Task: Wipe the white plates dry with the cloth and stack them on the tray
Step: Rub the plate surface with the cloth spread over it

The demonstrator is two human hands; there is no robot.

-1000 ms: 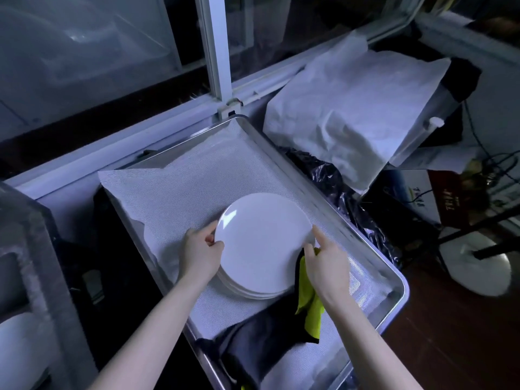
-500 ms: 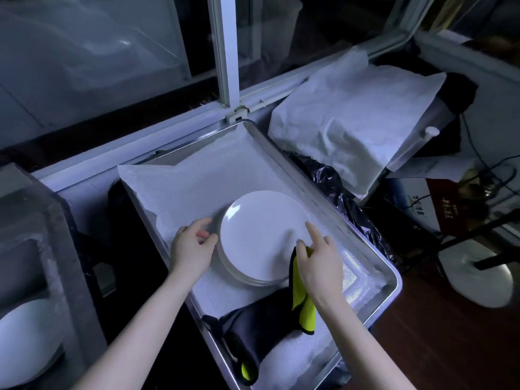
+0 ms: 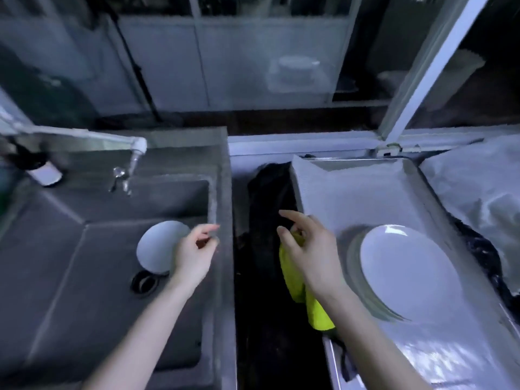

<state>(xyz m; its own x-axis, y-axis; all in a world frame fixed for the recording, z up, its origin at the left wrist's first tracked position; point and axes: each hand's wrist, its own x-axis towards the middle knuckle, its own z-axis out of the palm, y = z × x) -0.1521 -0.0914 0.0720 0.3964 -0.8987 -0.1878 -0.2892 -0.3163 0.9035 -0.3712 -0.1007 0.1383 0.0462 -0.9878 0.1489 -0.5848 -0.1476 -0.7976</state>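
A person's left hand [image 3: 194,257] hovers empty, fingers loosely curled, at the right edge of a grey sink [image 3: 70,277], beside a single white plate [image 3: 157,246] lying by the drain [image 3: 143,281]. The right hand [image 3: 312,249] grips a yellow cloth [image 3: 292,280] at the left edge of the tray [image 3: 422,181], where the stacked white plates [image 3: 408,268] rest.

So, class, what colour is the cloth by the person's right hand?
Bright yellow-green; the cloth shows best in the head view.

Left hand [image 3: 194,257] hovers by a plate [image 3: 157,246] in the sink [image 3: 70,263]; right hand [image 3: 312,254] holds the cloth [image 3: 292,280] beside the tray [image 3: 416,171].
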